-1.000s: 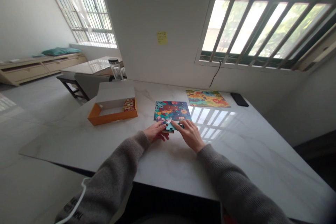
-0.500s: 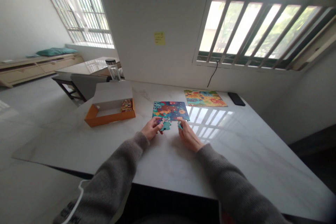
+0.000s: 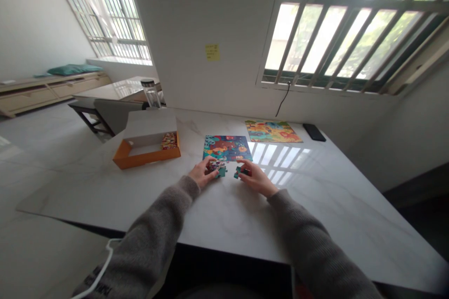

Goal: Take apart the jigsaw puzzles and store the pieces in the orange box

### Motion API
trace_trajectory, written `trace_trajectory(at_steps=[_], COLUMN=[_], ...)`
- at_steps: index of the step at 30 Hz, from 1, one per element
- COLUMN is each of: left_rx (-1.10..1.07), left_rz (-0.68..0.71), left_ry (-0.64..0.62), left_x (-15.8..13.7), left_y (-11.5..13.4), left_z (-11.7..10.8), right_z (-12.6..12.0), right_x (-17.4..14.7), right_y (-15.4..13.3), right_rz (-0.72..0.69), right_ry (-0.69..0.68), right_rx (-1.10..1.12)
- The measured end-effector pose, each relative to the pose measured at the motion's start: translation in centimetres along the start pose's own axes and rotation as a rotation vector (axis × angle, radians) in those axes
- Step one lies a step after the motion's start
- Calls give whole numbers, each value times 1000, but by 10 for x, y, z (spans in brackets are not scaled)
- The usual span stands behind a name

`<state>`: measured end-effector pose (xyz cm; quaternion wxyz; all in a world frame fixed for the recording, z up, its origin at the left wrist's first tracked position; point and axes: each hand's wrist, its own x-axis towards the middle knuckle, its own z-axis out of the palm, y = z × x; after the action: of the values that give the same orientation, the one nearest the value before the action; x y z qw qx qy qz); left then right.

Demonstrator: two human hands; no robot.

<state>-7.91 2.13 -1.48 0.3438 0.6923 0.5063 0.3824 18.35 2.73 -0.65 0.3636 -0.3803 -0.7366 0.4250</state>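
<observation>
My left hand [image 3: 204, 172] is closed on a small stack of jigsaw puzzle pieces [image 3: 220, 171], teal on the face that shows. A short gap to the right, my right hand [image 3: 255, 177] pinches a single teal puzzle piece [image 3: 238, 172] between thumb and fingers. Both hands are low over the white marble-look table, in front of a dark blue puzzle picture [image 3: 227, 145] with brown and orange figures. The fingers cover part of the pieces, and their printing is too small to make out.
An orange box [image 3: 149, 160] with its lid raised stands at the left, a stack of puzzle pieces [image 3: 169, 140] in its right end. Behind on the right lie a bright yellow puzzle picture [image 3: 273, 131] and a black phone [image 3: 314, 132]. A glass jar [image 3: 151, 95] is farther back.
My right hand has turned and lowered, bringing its puzzle piece flatter and slightly left, toward the stack. My left hand has tilted its stack a little and stays in nearly the same place.
</observation>
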Motion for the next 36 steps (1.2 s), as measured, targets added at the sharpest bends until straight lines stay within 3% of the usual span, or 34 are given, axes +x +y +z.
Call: trace_trajectory(at_steps=[5,14,20,26,29,32,36], left_rx=[12,278,371,398,436,526,526], left_rz=[35,194,129,91,98,98,15], left_ry=[16,-33,-55,-91,-81,22,104], left_x=[1,-1,-2,-2,-4,-4,6], left_y=[-11,-17,-15,-9,-8,-11,-17], left_z=[1,-6,-8,0,-5,-15,-27], right_z=[21,48,51,58,42,7,-32], right_x=[1,-1,-1,1,11,28,44], right_y=[-10,-23,-20,-26,-17,3,33], right_rz=[-35,-201,-206,-258,-280,-266,-68], right_ry=[59,105,89,30,124,200,295], right_rx=[79,-350,-654,-591,-538,-659,-881])
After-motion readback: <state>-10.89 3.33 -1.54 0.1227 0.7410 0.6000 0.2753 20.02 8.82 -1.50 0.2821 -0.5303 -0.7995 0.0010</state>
